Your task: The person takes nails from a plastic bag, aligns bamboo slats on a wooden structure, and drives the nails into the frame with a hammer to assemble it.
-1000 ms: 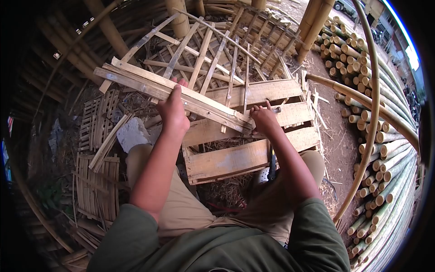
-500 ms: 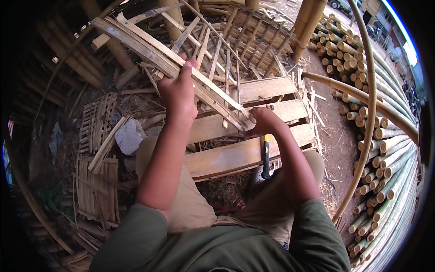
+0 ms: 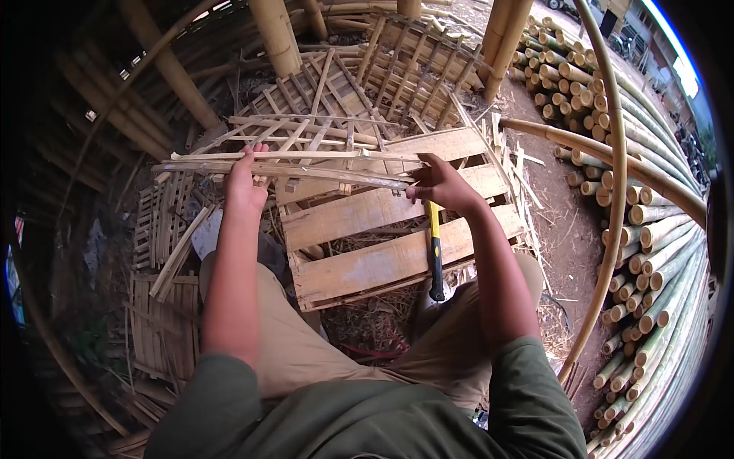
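Several long bamboo strips (image 3: 329, 170) lie level across the view, held between both hands above a low platform of wooden boards (image 3: 359, 264). My left hand (image 3: 246, 183) is closed around them toward their left end. At the right end, my right hand (image 3: 443, 183) grips the strips with thumb and fingers. A hammer with a yellow and black handle (image 3: 436, 252) rests on the boards just below my right hand; its head is hidden. More strips lie crosswise on the boards behind the held ones.
Stacked bamboo poles (image 3: 650, 306) fill the right side, with a bent bamboo pole (image 3: 621, 153) in front. Bamboo posts (image 3: 274, 38) stand at the back. Slatted panels (image 3: 417, 65) lean behind the platform. Another slatted panel (image 3: 164, 321) and loose strips lie at the left.
My left hand has come down and to the left, bringing the bamboo strips from a steep slant to nearly level. My right hand stays at their right end, moved slightly left.
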